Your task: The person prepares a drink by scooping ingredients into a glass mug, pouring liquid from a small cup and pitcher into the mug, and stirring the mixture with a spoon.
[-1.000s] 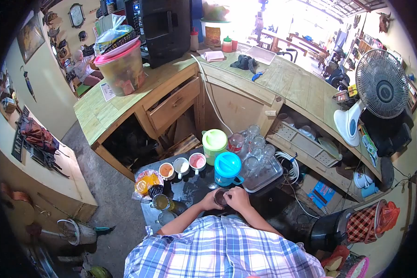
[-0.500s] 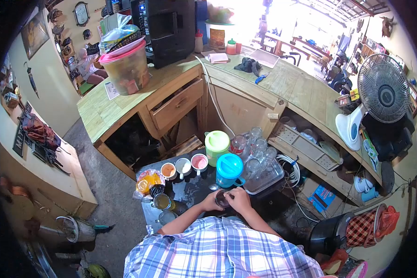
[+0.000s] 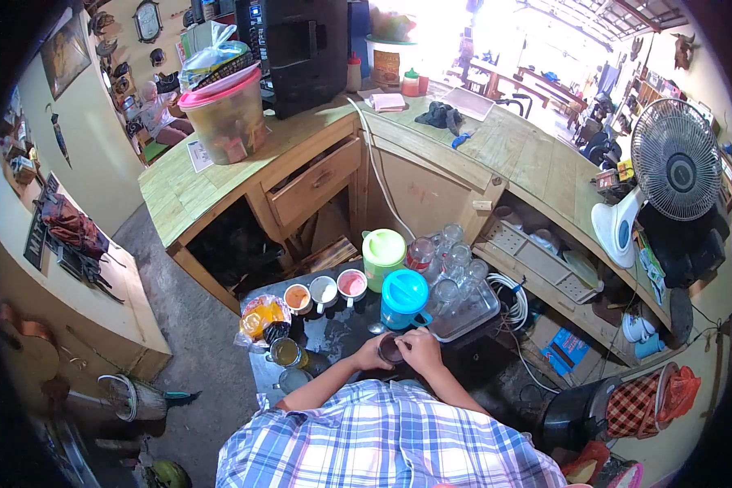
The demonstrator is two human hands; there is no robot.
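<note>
My left hand [image 3: 369, 355] is wrapped around a small glass [image 3: 390, 351] with something dark in it. At the rim of that glass is my right hand [image 3: 421, 351], its fingers pinched together; what they hold, if anything, is too small to make out. A spoon [image 3: 376, 328] lies just beyond the glass. Close in front stand a blue lidded pitcher [image 3: 404, 298] and a light green pitcher [image 3: 384, 259]. To their left are a cup with pink contents [image 3: 351, 284], one with white contents [image 3: 324, 291] and one with orange contents [image 3: 298, 298].
Several upturned glasses crowd a clear plastic tray [image 3: 481, 319] on the right. Left on the dark table are a bag of yellow stuff [image 3: 263, 320] and a glass mug [image 3: 286, 353]. A wooden counter [image 3: 317, 138] wraps around; a fan [image 3: 677, 163] stands right. Far left, a person [image 3: 161, 118] sits.
The view has shifted very slightly. Both hands stay at the glass, with the right fingers moved only a little at its rim.
</note>
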